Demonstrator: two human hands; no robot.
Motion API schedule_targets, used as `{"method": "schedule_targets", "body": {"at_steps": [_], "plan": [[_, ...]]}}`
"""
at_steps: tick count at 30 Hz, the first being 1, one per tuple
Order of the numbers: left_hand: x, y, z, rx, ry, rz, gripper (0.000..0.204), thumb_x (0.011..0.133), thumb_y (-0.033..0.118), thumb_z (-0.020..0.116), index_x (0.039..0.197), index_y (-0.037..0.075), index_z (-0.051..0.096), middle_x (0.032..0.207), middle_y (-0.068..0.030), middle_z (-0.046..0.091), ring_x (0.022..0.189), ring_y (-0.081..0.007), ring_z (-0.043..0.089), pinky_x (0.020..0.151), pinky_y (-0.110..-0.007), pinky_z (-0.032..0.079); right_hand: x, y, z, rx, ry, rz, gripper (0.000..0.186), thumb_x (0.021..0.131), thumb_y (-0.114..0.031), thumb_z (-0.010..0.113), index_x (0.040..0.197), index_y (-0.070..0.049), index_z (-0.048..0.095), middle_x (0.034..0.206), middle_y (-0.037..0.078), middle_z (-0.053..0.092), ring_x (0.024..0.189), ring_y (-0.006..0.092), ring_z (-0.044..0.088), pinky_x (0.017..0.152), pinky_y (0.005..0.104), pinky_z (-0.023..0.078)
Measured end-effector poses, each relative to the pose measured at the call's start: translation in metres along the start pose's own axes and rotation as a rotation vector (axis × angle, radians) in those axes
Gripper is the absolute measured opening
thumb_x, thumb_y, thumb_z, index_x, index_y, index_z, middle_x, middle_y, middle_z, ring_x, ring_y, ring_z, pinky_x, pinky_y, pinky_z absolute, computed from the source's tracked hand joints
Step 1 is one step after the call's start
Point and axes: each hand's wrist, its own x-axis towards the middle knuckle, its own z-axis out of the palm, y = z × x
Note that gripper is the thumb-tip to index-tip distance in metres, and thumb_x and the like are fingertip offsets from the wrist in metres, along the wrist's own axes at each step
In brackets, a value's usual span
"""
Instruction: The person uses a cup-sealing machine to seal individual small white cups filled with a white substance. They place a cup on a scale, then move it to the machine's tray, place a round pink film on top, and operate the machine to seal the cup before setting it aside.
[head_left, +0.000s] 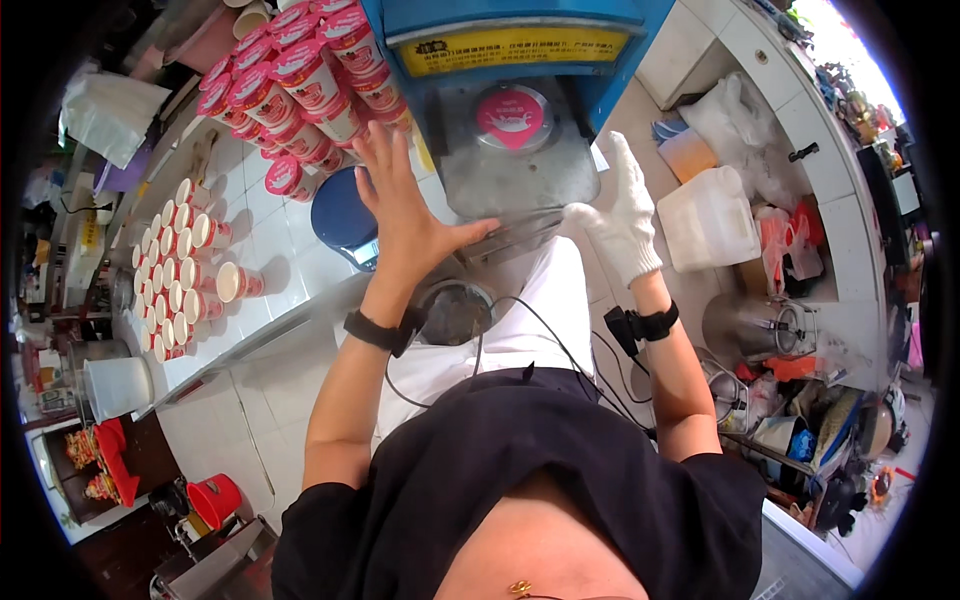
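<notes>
Two hands are held open, fingers spread, nothing seen gripped: bare left hand (412, 225) by the front left of the metal tray (520, 190), gloved right hand (618, 218) by its right; contact can't be told. Farther back, the pink lid (512, 115) is seated on the tray, before the blue machine (520, 12). Probably best: lid kept centred, tray handled squarely, fingertips kept clear.

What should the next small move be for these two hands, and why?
Probably bring both thumbs in to the near edge of the metal tray: the left hand and gloved right hand are both open and empty, on either side of it, and a pink lid already sits there, under the blue machine.
</notes>
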Motion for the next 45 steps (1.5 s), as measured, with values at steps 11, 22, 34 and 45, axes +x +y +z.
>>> {"method": "schedule_targets", "body": {"at_steps": [11,22,34,45], "plan": [[0.042,-0.026,0.029,0.177,0.112,-0.079,0.155,0.062,0.071,0.091,0.168,0.004,0.0,0.174,-0.0265,-0.004,0.16,-0.0483,-0.006,0.122,-0.069,0.0,0.055,-0.006,0.029,0.344,-0.01,0.285,0.076,0.078,-0.034,0.09,0.14,-0.004,0.06,0.135,0.021,0.065,0.127,0.0341,0.06,0.111,0.0422,0.047],[0.047,0.007,0.009,-0.025,0.351,0.07,0.139,0.067,0.053,0.095,0.167,0.005,0.011,0.173,-0.0301,0.006,0.159,-0.0501,0.008,0.123,-0.067,0.01,0.06,0.006,0.018,0.512,0.268,0.081,0.067,0.094,-0.034,0.075,0.145,0.003,0.053,0.141,0.017,0.061,0.13,0.0267,0.057,0.113,0.039,0.044],[0.248,0.177,0.001,-0.677,0.393,0.45,0.038,0.107,0.017,0.053,0.139,-0.002,0.056,0.146,-0.0245,0.057,0.142,-0.0384,0.049,0.116,-0.041,0.036,0.42,-0.022,-0.199,1.037,-0.157,0.0,0.038,0.112,-0.027,0.04,0.132,0.002,0.056,0.131,0.015,0.061,0.119,0.0261,0.058,0.107,0.036,0.044],[0.281,0.179,0.027,-0.492,0.478,0.502,0.019,0.101,0.018,0.058,0.088,0.005,0.058,0.088,-0.0125,0.053,0.09,-0.0356,0.053,0.1,-0.05,0.041,0.47,-0.087,-0.209,1.405,-0.485,-0.034,0.034,0.112,-0.032,0.041,0.084,-0.015,0.048,0.075,-0.001,0.043,0.067,0.0144,0.043,0.064,0.0299,0.038]]}}
